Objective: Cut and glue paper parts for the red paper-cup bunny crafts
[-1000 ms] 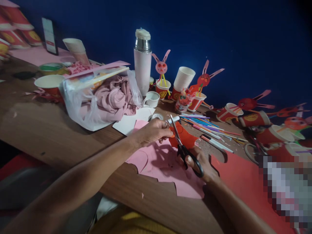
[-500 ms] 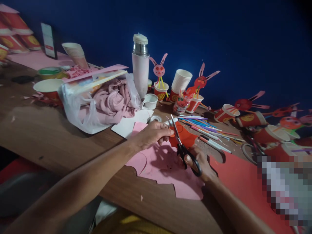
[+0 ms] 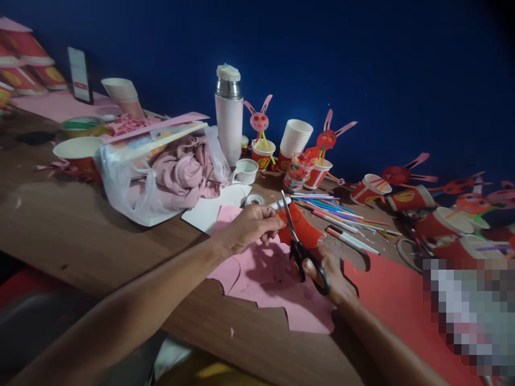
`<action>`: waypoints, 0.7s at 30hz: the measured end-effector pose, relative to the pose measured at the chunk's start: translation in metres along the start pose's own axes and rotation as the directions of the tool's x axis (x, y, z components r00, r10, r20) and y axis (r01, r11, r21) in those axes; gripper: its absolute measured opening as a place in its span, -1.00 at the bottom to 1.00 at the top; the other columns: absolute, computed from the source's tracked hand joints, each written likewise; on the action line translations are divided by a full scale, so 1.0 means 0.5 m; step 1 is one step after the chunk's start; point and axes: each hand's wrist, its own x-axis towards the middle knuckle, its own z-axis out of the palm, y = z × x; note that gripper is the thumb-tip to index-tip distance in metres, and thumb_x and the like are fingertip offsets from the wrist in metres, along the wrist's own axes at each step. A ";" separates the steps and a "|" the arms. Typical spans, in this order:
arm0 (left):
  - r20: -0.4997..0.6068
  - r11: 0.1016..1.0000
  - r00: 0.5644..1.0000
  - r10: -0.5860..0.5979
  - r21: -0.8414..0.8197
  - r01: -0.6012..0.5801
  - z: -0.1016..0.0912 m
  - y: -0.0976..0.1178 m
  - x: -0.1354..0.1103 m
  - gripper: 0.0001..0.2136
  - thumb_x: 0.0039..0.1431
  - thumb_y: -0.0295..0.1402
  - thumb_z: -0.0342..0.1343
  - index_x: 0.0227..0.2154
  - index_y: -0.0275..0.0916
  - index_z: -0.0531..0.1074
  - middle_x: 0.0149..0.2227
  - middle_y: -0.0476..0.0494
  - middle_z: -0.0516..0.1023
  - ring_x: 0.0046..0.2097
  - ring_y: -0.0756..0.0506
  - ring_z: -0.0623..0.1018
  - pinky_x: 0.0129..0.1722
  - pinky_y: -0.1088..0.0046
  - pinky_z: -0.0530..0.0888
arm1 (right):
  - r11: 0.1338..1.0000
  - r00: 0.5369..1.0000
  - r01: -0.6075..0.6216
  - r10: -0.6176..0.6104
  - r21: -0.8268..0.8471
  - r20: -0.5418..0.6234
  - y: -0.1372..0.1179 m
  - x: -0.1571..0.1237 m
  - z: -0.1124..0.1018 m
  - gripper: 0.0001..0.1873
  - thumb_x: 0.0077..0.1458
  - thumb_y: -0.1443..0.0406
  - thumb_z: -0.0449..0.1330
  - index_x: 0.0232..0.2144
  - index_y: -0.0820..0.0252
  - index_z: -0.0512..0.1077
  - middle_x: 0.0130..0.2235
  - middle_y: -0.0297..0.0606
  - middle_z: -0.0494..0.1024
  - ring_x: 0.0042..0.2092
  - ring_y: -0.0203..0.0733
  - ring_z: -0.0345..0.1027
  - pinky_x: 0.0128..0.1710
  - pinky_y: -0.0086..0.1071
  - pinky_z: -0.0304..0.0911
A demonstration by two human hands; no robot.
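My right hand point(image 3: 322, 271) is closed around the black handles of a pair of scissors point(image 3: 296, 244). Their blades point up and away, the tips slightly apart. My left hand point(image 3: 257, 225) pinches a bit of orange paper right beside the blades; the fingers hide most of it. Just behind the scissors lies an orange-red paper piece point(image 3: 308, 228) with a curved line drawn on it. Beneath both hands spreads a pink paper sheet point(image 3: 277, 300) with a jagged, cut edge.
Pens and coloured sticks point(image 3: 333, 209) lie beyond my right hand, near a red sheet point(image 3: 386, 300). A plastic bag with pink cloth point(image 3: 181, 171), a flask point(image 3: 229, 123), a tape roll point(image 3: 255, 200) and paper cups with rabbit figures point(image 3: 263, 153) stand behind. A blurred patch covers the right edge.
The view has shifted slightly, so the objects at the back sit a little lower. Both hands keep nearly the same pose, with the scissors still beside my left fingertips.
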 end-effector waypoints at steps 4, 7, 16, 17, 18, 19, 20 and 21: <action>0.018 0.999 1.000 -0.006 0.039 0.006 -0.006 0.008 0.000 -0.78 0.02 -0.57 0.01 -0.68 -0.30 0.24 -0.74 0.12 0.27 -0.73 0.17 0.25 -0.70 0.64 0.13 | 0.992 0.998 -0.054 0.051 0.111 0.032 0.002 -0.001 -0.001 -0.33 -0.19 -0.20 0.11 -0.21 0.19 0.30 -0.51 -0.34 0.25 -0.54 -0.30 0.07 -0.60 -0.41 0.06; 0.036 0.998 0.999 -0.011 0.056 0.009 -0.012 0.010 0.000 -0.78 0.01 -0.57 0.03 -0.69 -0.30 0.23 -0.74 0.12 0.27 -0.72 0.16 0.24 -0.70 0.63 0.16 | 0.988 0.995 -0.095 0.091 0.120 0.046 -0.001 -0.001 0.001 -0.34 -0.21 -0.18 0.13 -0.20 0.17 0.27 -0.53 -0.39 0.19 -0.56 -0.32 0.07 -0.60 -0.41 0.03; 0.068 0.994 0.998 -0.019 0.110 0.011 -0.020 0.015 -0.001 -0.82 -0.03 -0.59 0.03 -0.68 -0.31 0.30 -0.72 0.11 0.22 -0.69 0.14 0.21 -0.67 0.58 0.20 | 0.988 0.991 -0.107 0.098 0.108 0.094 0.000 -0.001 -0.001 -0.33 -0.22 -0.20 0.13 -0.23 0.17 0.26 -0.52 -0.40 0.20 -0.57 -0.34 0.04 -0.64 -0.44 0.04; 0.077 0.994 0.997 -0.017 0.113 0.008 -0.021 0.014 0.000 -0.82 -0.03 -0.58 0.03 -0.67 -0.31 0.31 -0.73 0.11 0.21 -0.69 0.14 0.21 -0.67 0.58 0.21 | 0.988 0.991 -0.105 0.094 0.115 0.098 0.001 -0.002 -0.001 -0.34 -0.22 -0.19 0.13 -0.24 0.17 0.27 -0.53 -0.40 0.20 -0.58 -0.35 0.04 -0.64 -0.45 0.04; 0.085 0.993 0.996 -0.015 0.115 0.005 -0.023 0.013 0.000 -0.83 -0.03 -0.58 0.03 -0.67 -0.31 0.31 -0.73 0.11 0.20 -0.69 0.13 0.20 -0.67 0.57 0.21 | 0.987 0.991 -0.102 0.090 0.123 0.101 0.002 -0.002 -0.002 -0.34 -0.22 -0.19 0.14 -0.24 0.18 0.27 -0.53 -0.41 0.20 -0.58 -0.36 0.03 -0.64 -0.45 0.05; 0.092 0.993 0.996 -0.012 0.119 0.001 -0.024 0.012 0.001 -0.83 -0.03 -0.57 0.03 -0.67 -0.31 0.31 -0.73 0.11 0.20 -0.69 0.13 0.21 -0.67 0.57 0.21 | 0.986 0.991 -0.102 0.089 0.132 0.102 0.004 -0.002 -0.002 -0.34 -0.22 -0.19 0.14 -0.24 0.18 0.28 -0.54 -0.41 0.20 -0.59 -0.36 0.04 -0.64 -0.45 0.05; 0.098 0.992 0.995 -0.010 0.124 -0.002 -0.025 0.011 0.002 -0.84 -0.04 -0.57 0.04 -0.67 -0.31 0.30 -0.72 0.11 0.20 -0.69 0.13 0.21 -0.67 0.57 0.20 | 0.985 0.991 -0.103 0.089 0.137 0.104 0.005 -0.003 -0.002 -0.34 -0.22 -0.19 0.14 -0.24 0.19 0.28 -0.54 -0.41 0.20 -0.59 -0.36 0.05 -0.64 -0.45 0.07; 0.102 0.992 0.995 -0.008 0.130 -0.005 -0.026 0.010 0.002 -0.84 -0.04 -0.56 0.04 -0.67 -0.31 0.30 -0.72 0.11 0.21 -0.69 0.13 0.22 -0.67 0.56 0.20 | 0.984 0.990 -0.107 0.092 0.140 0.107 0.006 -0.003 -0.002 -0.33 -0.22 -0.20 0.13 -0.24 0.19 0.29 -0.55 -0.41 0.20 -0.59 -0.36 0.06 -0.63 -0.45 0.08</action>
